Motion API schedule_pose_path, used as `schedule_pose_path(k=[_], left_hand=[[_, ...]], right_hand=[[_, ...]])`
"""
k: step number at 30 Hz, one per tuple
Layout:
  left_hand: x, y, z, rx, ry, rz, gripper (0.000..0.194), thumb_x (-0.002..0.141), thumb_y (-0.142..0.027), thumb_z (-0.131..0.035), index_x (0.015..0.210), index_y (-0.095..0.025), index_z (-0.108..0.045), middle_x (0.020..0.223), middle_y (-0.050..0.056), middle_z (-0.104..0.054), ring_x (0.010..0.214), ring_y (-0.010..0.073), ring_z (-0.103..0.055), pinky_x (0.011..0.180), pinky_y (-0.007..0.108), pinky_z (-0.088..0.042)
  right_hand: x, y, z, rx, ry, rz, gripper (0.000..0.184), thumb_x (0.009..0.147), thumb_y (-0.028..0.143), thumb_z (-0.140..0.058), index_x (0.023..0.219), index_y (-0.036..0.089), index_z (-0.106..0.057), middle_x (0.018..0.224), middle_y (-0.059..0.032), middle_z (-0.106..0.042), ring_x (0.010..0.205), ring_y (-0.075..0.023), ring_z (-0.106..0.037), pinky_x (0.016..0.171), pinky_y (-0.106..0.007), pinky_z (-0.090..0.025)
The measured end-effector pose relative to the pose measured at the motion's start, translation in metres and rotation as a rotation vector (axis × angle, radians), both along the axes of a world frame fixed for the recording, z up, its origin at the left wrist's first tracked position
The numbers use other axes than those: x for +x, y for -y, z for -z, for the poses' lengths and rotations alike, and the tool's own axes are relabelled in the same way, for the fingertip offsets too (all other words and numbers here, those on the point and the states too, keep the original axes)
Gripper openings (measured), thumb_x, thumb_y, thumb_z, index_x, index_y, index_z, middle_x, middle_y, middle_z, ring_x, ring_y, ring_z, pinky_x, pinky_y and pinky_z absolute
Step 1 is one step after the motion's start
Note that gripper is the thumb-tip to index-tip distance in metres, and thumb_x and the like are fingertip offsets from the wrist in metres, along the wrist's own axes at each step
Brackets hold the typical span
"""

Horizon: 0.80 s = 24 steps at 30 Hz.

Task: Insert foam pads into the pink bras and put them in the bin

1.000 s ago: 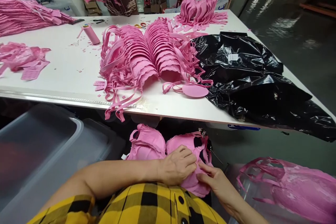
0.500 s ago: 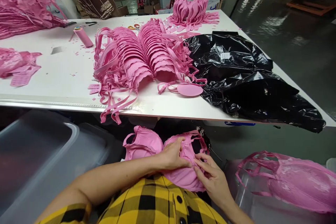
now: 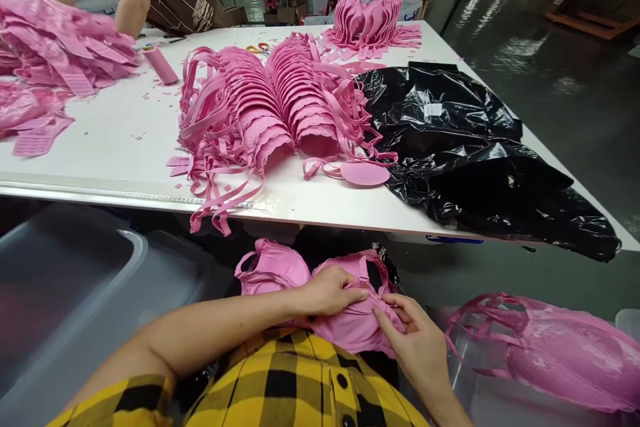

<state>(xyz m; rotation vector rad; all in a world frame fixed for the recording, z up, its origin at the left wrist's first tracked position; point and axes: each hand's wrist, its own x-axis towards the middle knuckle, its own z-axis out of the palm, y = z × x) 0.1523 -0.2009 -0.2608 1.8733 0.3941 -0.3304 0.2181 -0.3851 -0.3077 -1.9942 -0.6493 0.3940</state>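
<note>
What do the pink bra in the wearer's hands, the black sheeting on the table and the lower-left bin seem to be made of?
Pink bra: soft, mostly matte fabric, perhaps synthetic, judging by its folds and stitched edges.
Black sheeting: thin, glossy plastic, given its sharp highlights and crinkles.
Bin: probably smooth, rigid plastic; it looks translucent, though blurred.

Garment workshop with stacked pink bras (image 3: 257, 103)

a pink, two-cupped bra (image 3: 350, 328) lies spread low in view, partly creased.
</note>
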Motion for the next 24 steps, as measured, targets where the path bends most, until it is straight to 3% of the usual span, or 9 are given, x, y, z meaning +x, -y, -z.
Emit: schedule_pose_path(k=[7, 13, 19, 24], left_hand=[[0.005, 0.003, -0.009, 0.095, 0.038, -0.059, 0.046, 0.081, -0.042, -0.046, 0.046, -0.018, -0.027, 0.049, -0.006, -0.022, 0.048, 0.0075, -0.023, 0.046, 0.024, -0.017], [0.010, 0.010, -0.007, 0.106, 0.096, -0.142, 0.043, 0.080, -0.036, -0.049, 0.046, -0.016, -0.030, 0.050, -0.006, -0.024, 0.050, 0.0072, -0.025, 0.047, 0.022, -0.018], [0.011, 0.017, -0.004, 0.011, 0.157, -0.104, 0.037, 0.084, -0.031, -0.043, 0.051, -0.015, -0.041, 0.051, -0.006, -0.033, 0.051, 0.0076, -0.031, 0.047, 0.021, -0.022], [0.012, 0.009, -0.007, 0.203, 0.187, -0.052, 0.038, 0.086, -0.036, -0.044, 0.058, -0.014, -0.057, 0.055, -0.004, -0.047, 0.056, 0.0093, -0.038, 0.053, 0.021, -0.026]], right_hand=[[-0.003, -0.013, -0.021, 0.085, 0.172, -0.115, 0.015, 0.082, 0.031, -0.056, 0.081, 0.020, -0.067, 0.085, -0.0071, -0.064, 0.080, -0.0194, -0.060, 0.074, -0.028, -0.048], [0.005, -0.014, -0.021, 0.094, 0.196, -0.124, 0.019, 0.083, 0.031, -0.056, 0.081, 0.021, -0.072, 0.080, -0.0056, -0.060, 0.074, -0.0177, -0.058, 0.067, -0.027, -0.048], [0.011, -0.015, -0.022, 0.088, 0.167, -0.307, 0.023, 0.086, 0.029, -0.051, 0.079, 0.022, -0.071, 0.081, -0.0059, -0.059, 0.075, -0.0176, -0.058, 0.066, -0.026, -0.048], [0.017, -0.012, -0.023, 0.047, 0.348, -0.155, 0.020, 0.084, 0.031, -0.054, 0.073, 0.021, -0.067, 0.075, -0.0052, -0.058, 0.070, -0.0178, -0.056, 0.064, -0.028, -0.046]])
